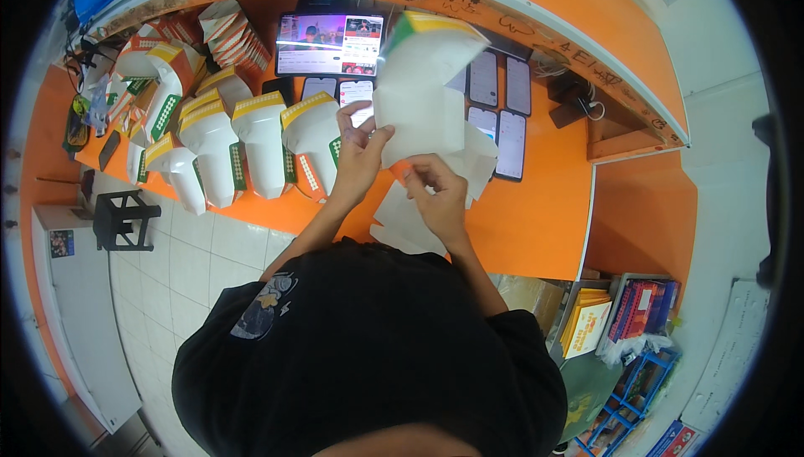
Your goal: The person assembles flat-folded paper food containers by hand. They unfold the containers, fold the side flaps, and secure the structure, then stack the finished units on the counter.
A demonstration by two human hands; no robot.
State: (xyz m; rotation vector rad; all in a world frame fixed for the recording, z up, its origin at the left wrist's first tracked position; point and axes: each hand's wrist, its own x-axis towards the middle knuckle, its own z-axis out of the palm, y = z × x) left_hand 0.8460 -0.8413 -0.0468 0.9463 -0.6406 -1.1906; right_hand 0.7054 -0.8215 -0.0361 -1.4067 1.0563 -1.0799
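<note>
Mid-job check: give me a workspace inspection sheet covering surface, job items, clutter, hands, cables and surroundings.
Surface: orange counter, partly covered.
Job's things: white paper carton held up; flat blanks beneath.
Clutter: folded cartons in rows at left; tablet; phones lying flat.
Grippers: left hand grips the carton's edge; right hand pinches its lower flap.
Cables: charger leads at right.
Surroundings: black stool, tiled floor, book rack.
</note>
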